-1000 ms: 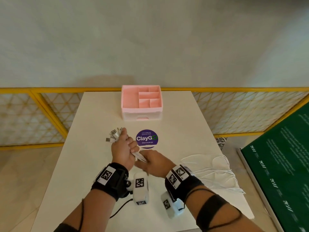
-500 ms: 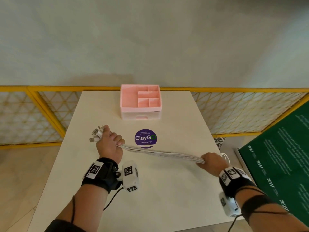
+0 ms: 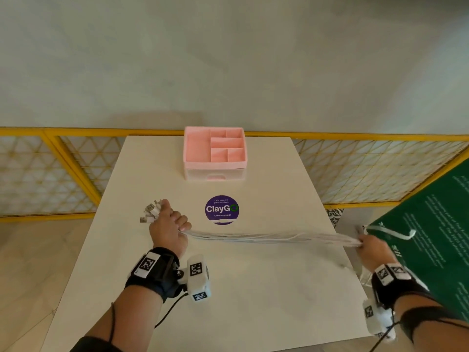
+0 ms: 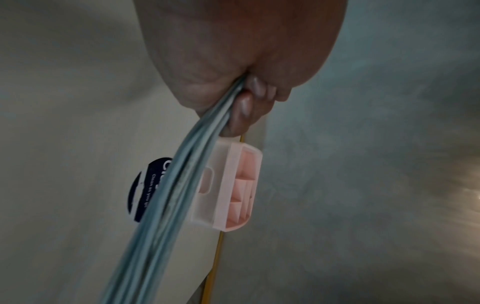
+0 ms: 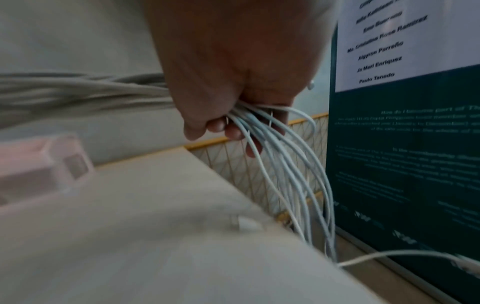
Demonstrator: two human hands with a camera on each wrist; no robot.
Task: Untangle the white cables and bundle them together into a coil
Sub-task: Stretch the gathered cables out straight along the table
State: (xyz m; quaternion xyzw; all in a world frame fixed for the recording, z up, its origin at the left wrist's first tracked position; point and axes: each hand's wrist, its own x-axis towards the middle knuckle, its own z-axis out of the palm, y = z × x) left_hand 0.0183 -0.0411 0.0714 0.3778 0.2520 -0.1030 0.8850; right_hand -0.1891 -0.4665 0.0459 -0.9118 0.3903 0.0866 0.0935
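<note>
A bundle of several white cables (image 3: 266, 237) stretches taut above the table between my two hands. My left hand (image 3: 168, 226) grips one end in a fist, and the USB plugs (image 3: 151, 212) stick out beyond it. In the left wrist view the cables (image 4: 179, 185) run out from under the curled fingers (image 4: 241, 115). My right hand (image 3: 371, 248) grips the bundle past the table's right edge. In the right wrist view the loose cable tails (image 5: 293, 176) hang down from that hand (image 5: 233, 98) over the edge.
A pink organizer box (image 3: 215, 154) stands at the back of the white table (image 3: 253, 288), with a round purple sticker (image 3: 222, 209) in front of it. A green board (image 3: 436, 237) leans at the right. A yellow railing (image 3: 63, 163) runs behind.
My right hand has slid along the bundle to the right, from beside the left hand to past the table edge, pulling the cables straight. The left hand moved slightly left.
</note>
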